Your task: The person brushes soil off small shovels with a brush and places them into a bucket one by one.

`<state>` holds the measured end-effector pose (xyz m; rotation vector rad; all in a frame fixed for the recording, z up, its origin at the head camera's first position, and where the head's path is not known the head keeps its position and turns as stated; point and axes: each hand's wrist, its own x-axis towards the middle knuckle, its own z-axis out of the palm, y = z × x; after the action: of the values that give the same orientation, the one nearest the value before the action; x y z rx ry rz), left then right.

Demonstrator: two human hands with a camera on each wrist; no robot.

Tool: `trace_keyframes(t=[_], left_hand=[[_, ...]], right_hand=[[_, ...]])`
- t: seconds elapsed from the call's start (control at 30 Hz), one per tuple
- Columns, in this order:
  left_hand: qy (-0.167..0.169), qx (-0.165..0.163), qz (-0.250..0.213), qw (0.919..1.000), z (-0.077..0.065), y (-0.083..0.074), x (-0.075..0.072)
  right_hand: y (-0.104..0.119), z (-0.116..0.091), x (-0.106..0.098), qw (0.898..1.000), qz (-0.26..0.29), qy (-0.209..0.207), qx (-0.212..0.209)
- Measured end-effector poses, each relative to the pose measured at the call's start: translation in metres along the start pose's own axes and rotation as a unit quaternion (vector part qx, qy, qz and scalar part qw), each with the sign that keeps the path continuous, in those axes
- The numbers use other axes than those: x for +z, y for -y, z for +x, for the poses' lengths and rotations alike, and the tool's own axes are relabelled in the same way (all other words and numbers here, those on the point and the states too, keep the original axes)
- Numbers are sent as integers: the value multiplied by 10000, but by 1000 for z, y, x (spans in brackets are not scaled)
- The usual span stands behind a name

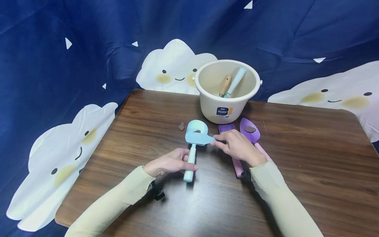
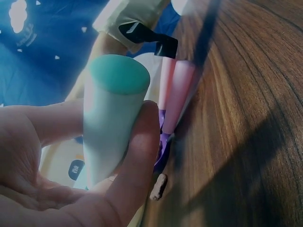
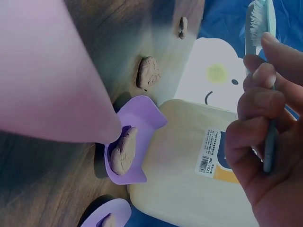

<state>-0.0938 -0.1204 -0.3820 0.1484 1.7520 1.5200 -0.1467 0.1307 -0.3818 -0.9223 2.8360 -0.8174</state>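
Observation:
My left hand [image 1: 173, 161] grips the pale blue handle of a small hand shovel [image 1: 191, 164], held above the table. Its teal-capped end [image 2: 118, 74] faces the left wrist view. A light blue brush [image 1: 197, 138] lies across the shovel's blade, its tapered end between the fingers and thumb of my right hand [image 1: 238, 146]. White bristles [image 3: 258, 23] show in the right wrist view, close to the blade; whether they touch it is unclear. A bit of brown, clay-like material [image 1: 197, 131] shows beyond the brush, at the blade.
Two purple shovels with pink handles [image 1: 238, 168] lie by and under my right arm; brown lumps [image 3: 124, 151] sit on their blades. A brown lump [image 1: 181, 126] lies on the table left of the blue shovel. Behind stands a cream bucket [image 1: 207, 107] holding two handled tools [image 1: 237, 82].

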Motion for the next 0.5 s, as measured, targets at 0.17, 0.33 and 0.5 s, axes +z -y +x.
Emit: trace_keyframes(t=[0.17,0.33,0.5], left_hand=[[45,-43,-87,9999,0,0,0],[59,-26,-116,9999,-1,-1,0],[48,-50,-119,9999,-1,-1,0]], right_hand=[[-3,2,1,10000,28,-85,-40],[-3,2,-1,9997,-117,-178,-113],[-3,4,-1,9987,-341,-342,-181]])
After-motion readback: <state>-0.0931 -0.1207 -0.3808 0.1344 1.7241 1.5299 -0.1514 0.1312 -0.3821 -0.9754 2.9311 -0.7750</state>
